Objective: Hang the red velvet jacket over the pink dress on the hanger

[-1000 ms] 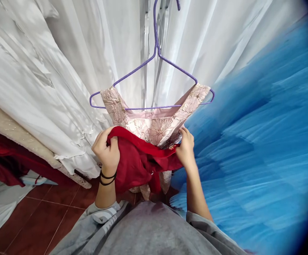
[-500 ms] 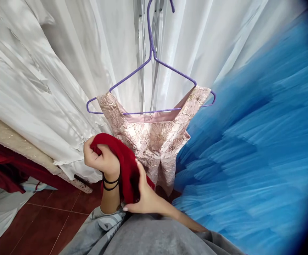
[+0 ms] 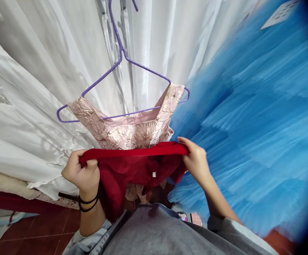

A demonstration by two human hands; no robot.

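A dark red garment (image 3: pixel 132 166) is stretched sideways between my two hands, its upper edge nearly straight and a small white tag showing inside. My left hand (image 3: pixel 82 171), with black bands at the wrist, is closed on its left end. At the other end my right hand (image 3: pixel 196 159) pinches the edge, its thumb hidden behind the cloth. Just beyond hangs a pink floral brocade dress (image 3: pixel 143 134) on a purple hanger (image 3: pixel 100 79); the red cloth covers much of its lower part.
White drapes (image 3: pixel 50 71) fill the back and left. A large blue tulle skirt (image 3: pixel 244 134) stands close on the right, with a white card (image 3: pixel 280 14) above it. Red floor tiles (image 3: pixel 44 230) show at lower left, and a phone (image 3: pixel 182 216) lies low near my body.
My right hand has moved right and up, drawing the bunched red garment out wide. My left hand has shifted left and slightly down. The view has turned, so the dress appears farther left.
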